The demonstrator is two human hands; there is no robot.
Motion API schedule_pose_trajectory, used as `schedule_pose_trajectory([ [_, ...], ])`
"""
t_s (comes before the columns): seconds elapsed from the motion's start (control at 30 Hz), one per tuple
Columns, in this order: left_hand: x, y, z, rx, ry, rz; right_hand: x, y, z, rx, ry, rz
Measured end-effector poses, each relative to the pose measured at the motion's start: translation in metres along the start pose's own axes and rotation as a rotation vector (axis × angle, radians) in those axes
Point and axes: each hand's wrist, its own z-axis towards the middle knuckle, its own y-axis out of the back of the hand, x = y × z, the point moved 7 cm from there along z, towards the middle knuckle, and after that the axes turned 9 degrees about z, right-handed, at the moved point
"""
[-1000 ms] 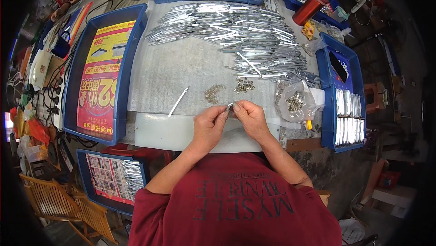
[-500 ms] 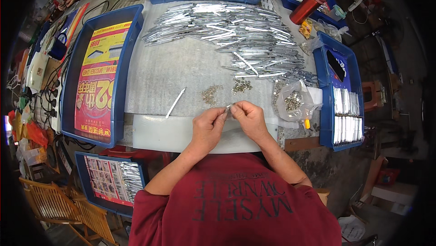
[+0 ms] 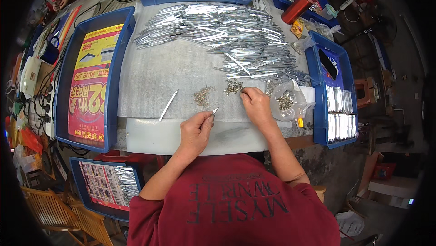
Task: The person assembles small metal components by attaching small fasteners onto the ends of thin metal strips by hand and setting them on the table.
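My left hand (image 3: pixel 195 131) is closed in a pinch around a slim silver metal piece (image 3: pixel 215 110); only its pointed tip shows past the thumb and finger. My right hand (image 3: pixel 258 106) reaches to the edge of a small heap of dark metal nuts or rings (image 3: pixel 233 86). Its thumb and forefinger are pressed together there, and anything between them is too small to make out. Left of that heap lies a scatter of tiny brass-coloured parts (image 3: pixel 202 96). A single silver strip with a pointed end (image 3: pixel 168 105) rests by itself farther left.
A wide pile of silver strips (image 3: pixel 218 32) covers the table's far side. Right of my right hand sits a clear plastic bag of small metal parts (image 3: pixel 287 103). Blue trays flank the table, one lined with printed paper (image 3: pixel 90 82). A red cup (image 3: pixel 299 6) leans at far right.
My hands were together at the near edge of the table. They have parted: the right moved outward and forward to the heap of dark parts, while the left kept the metal piece.
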Motion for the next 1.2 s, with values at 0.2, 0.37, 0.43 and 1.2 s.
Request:
schedule_pose_trajectory([
  [0.2, 0.002, 0.003, -0.002, -0.002, 0.01, 0.015, 0.005, -0.019, 0.007, 0.083, 0.119, -0.172],
  [0.37, 0.005, 0.003, -0.003, -0.007, 0.001, -0.008, 0.008, -0.024, 0.01, 0.111, 0.115, -0.284],
  [0.43, 0.004, 0.003, -0.003, -0.004, 0.003, -0.016, 0.004, -0.025, 0.011, 0.146, 0.073, -0.302],
  [1.2, 0.011, 0.003, -0.006, 0.019, 0.04, -0.098, 0.004, -0.01, 0.005, 0.213, 0.035, -0.13],
])
